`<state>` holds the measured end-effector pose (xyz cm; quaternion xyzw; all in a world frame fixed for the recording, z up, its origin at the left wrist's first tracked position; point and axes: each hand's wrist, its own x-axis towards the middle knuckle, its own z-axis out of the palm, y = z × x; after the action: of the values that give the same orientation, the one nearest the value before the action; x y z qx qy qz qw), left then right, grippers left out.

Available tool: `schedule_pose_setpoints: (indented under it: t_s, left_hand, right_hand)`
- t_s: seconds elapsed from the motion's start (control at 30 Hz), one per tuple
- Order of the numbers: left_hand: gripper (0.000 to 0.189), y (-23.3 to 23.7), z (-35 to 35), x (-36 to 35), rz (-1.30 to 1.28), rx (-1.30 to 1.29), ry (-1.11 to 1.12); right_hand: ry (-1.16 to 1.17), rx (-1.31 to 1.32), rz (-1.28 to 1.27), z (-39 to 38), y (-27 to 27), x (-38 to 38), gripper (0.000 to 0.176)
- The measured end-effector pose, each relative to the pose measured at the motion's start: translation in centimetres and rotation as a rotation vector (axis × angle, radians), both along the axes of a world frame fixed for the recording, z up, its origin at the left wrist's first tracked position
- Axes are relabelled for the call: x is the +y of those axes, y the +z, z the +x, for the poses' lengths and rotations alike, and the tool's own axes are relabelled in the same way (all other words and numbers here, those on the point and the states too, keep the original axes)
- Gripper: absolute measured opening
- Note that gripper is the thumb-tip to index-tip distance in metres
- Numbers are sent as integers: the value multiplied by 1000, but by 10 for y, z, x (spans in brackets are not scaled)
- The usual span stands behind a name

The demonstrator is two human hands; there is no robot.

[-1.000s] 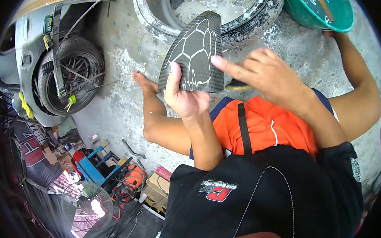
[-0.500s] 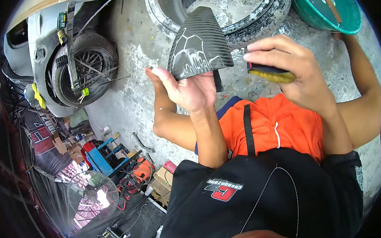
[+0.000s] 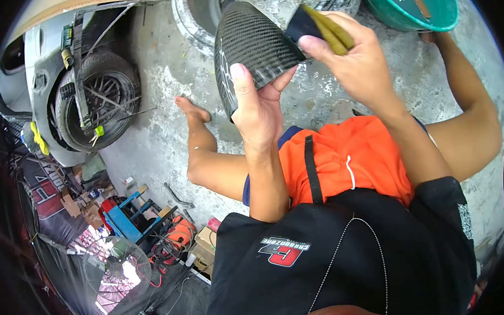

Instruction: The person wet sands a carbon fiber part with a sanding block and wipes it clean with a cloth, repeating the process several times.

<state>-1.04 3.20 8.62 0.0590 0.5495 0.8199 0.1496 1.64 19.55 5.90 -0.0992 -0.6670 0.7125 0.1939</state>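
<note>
Blotched grey concrete floor (image 3: pixel 167 147) spreads across the head view, and we see a car (image 3: pixel 45 84) with its wheel (image 3: pixel 98 101) towards ten o'clock. At eleven lies a pale-smeared tyre (image 3: pixel 194 17), partly behind the shell; between one and two sits a green basin (image 3: pixel 450 17) with a stick (image 3: pixel 420 5) in it. Around twelve o'clock is the curved, dark woven shell (image 3: pixel 255 41), tilted, with white marks down its left side. Our left hand (image 3: pixel 260 115) has hold of its lower edge, partly curled, thumb against the outside and fingers at the rim. Our right hand (image 3: pixel 356 63), nearly closed, pinches an olive pad (image 3: pixel 330 30) and a dark sheet (image 3: pixel 301 26) between thumb and fingers, at one o'clock. The sheet is right beside the shell's right end; we cannot tell whether they touch. Towards eight is a blue frame (image 3: pixel 122 222), and between seven and eight a fan (image 3: pixel 115 270).
</note>
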Motion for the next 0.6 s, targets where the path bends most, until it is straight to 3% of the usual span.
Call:
schedule_pose_setpoints:
  t_s: [0.3,0.37,0.43,0.5,0.6]
  left_hand:
    - [40,-2,9,27,-234,84,74]
    - [40,-9,18,38,-256,83,144]
    - [38,-10,23,45,-186,76,184]
    - [37,-5,21,44,-236,45,157]
    - [35,-18,17,44,-217,60,204]
  right_hand:
    - [32,-210,-43,21,-3,-7,27]
    - [-66,-88,189,6,-8,3,26]
    - [-85,-47,172,5,-14,-2,24]
    - [-290,50,313,15,-11,-14,24]
    - [-247,19,299,18,-8,-14,24]
